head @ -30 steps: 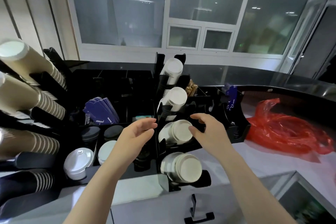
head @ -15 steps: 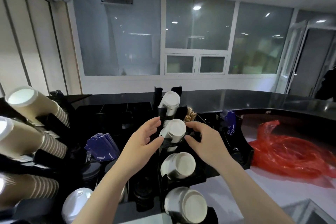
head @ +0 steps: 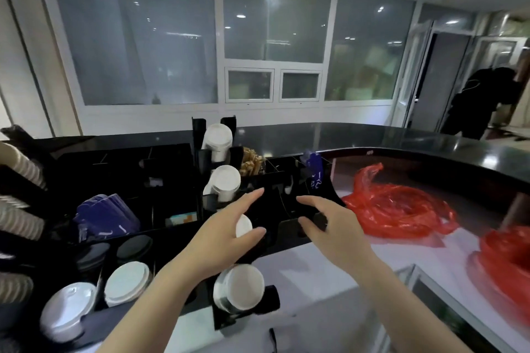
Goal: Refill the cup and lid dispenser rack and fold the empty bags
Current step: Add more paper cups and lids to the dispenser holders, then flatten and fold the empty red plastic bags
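Both hands hover over the black dispenser rack [head: 160, 157], neither holding anything. Left hand [head: 226, 233] has fingers spread and relaxed, just in front of the third white cup stack [head: 243, 226], mostly hiding it; contact unclear. Right hand [head: 325, 225] has loosely curved fingers, above the rack's right near edge, apart from the left hand with a dark gap between. White cup stacks run near to far: near one [head: 239, 286] at the rack's front edge, two more [head: 225, 182] behind. White lids [head: 126, 282] and dark lids [head: 133, 245] sit in wells near left. Ribbed paper cups [head: 17, 221] poke in at the left border. Right of the rack the pale worktop [head: 309, 269] lies open up to a red plastic bag [head: 398, 209]; another red bag [head: 507, 261], blurred, at the right edge.
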`<action>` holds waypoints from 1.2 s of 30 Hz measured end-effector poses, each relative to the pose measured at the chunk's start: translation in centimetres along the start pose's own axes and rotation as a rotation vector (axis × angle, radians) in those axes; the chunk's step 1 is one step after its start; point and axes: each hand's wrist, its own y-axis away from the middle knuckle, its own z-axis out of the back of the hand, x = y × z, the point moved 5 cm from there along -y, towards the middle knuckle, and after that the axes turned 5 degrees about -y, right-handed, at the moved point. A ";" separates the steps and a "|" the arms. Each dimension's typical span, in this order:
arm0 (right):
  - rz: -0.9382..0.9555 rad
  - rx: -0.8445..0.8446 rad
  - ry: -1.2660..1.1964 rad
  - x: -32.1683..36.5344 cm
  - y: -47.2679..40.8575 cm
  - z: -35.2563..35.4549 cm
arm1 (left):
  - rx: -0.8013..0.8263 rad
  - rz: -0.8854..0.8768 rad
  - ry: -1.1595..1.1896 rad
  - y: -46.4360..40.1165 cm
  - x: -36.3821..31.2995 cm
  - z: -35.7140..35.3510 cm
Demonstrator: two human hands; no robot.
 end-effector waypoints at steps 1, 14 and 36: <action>-0.004 -0.009 0.009 -0.7 0.3 1.0 | 0.007 -0.001 -0.009 -0.6 -0.8 -0.6; -0.098 -0.133 0.156 -15.6 4.2 21.8 | -0.004 -0.121 -0.020 -12.9 -16.7 -16.0; -0.884 0.139 0.255 -38.9 25.3 38.9 | 0.517 -0.224 0.352 -23.0 -30.5 -51.5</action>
